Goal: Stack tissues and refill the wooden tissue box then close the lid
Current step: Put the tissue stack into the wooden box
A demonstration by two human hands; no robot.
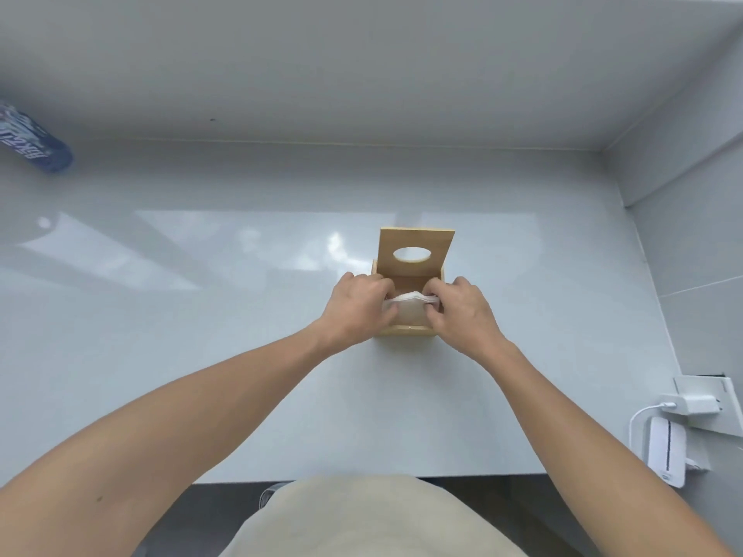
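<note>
Tissues (409, 306), a white folded stack, are being gripped from both sides and held in the open top of the wooden tissue box (406, 330), which is standing near the middle of the pale glossy table (201, 355). The stack's left end is being pinched by the left hand (356, 305), whose fingers are curled closed around it, while the right end is being clasped by the right hand (462, 315) in the same closed grip. The stack's middle is being bowed slightly upward between the two hands; how deep it is sitting inside the box is hard to judge, since the hands are covering the rim. The lid (416, 255), with its oval opening, is being kept upright behind the box. A blue bottle (34, 140) is lying at the far left edge, and a white charger (689, 404) is plugged in at the right.
</note>
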